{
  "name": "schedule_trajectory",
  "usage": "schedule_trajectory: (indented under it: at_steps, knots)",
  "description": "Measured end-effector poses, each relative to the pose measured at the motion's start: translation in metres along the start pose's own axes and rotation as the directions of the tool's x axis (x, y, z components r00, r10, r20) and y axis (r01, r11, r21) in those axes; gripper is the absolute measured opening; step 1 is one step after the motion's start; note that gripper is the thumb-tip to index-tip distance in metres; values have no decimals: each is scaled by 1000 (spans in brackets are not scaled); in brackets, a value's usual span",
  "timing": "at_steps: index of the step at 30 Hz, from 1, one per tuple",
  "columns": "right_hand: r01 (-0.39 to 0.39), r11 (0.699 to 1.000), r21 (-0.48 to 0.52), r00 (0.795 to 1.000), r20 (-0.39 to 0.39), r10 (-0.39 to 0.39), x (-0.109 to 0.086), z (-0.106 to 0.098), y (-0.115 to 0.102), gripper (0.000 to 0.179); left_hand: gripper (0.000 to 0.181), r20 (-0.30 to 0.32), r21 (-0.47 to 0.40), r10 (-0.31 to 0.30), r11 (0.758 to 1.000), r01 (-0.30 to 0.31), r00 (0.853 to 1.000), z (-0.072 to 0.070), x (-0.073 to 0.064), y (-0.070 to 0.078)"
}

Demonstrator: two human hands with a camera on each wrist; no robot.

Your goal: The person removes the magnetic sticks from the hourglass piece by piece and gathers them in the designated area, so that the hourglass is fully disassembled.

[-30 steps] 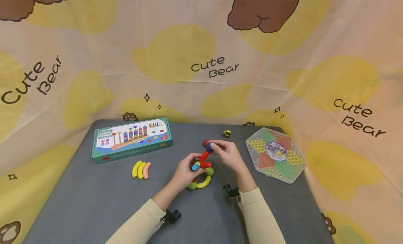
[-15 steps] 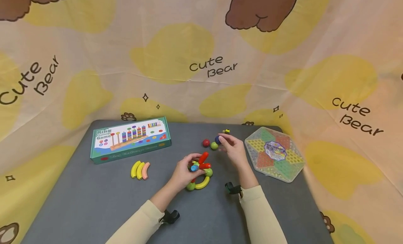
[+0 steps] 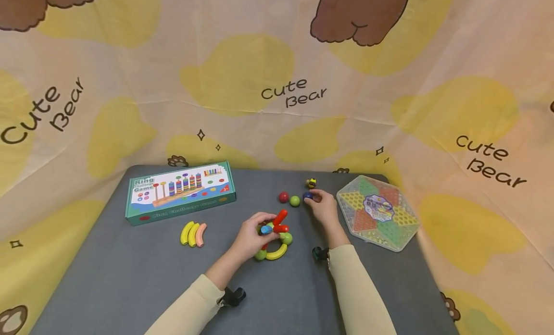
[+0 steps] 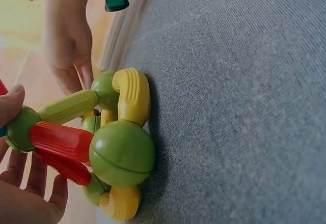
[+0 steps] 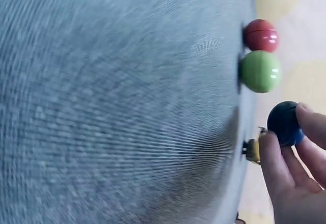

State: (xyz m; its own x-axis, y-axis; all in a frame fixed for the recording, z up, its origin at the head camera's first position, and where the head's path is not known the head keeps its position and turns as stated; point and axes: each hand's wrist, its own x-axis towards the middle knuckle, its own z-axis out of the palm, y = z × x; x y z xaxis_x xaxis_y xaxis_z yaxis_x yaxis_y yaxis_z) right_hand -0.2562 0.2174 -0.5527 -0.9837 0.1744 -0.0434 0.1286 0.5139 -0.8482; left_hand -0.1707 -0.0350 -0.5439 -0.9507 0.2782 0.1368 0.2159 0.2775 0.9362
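My left hand (image 3: 252, 236) grips the top of a small frame built from green balls and coloured rods. Its base shows green balls (image 4: 122, 152) joined by curved yellow rods (image 4: 134, 96), with red rods (image 4: 60, 141) sloping up to a green top ball (image 4: 23, 128). Two red sticks (image 3: 281, 228) and a blue stick (image 3: 266, 229) jut from the top. My right hand (image 3: 325, 211) pinches a dark blue ball (image 5: 284, 123) between thumb and fingers, to the right of a loose green ball (image 3: 295, 201) and a red ball (image 3: 283, 197).
A small yellow-and-black bee figure (image 3: 311, 183) stands behind the right hand. To the right lies a hexagonal Chinese checkers set (image 3: 378, 212). A green Ring Challenge Game box (image 3: 182, 193) is at back left, with two yellow curved rods (image 3: 193, 234) and a pink one (image 3: 200, 235) before it.
My right hand has taken the blue ball off the upright red stick and carried it right, past the loose green ball. My left hand stays on the frame.
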Motion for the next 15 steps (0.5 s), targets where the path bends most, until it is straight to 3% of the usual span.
schedule_trajectory:
  at_steps: [6,15]
  knots:
    - [11,997,-70,1000,-3,-12,6,7,8,36,43,4,5,-11,1000,11,1000,-2,0,-3]
    - [1,994,-110,1000,13,0,11,13,14,37,35,-40,62,-27,998,30,999,-1,-1,-2]
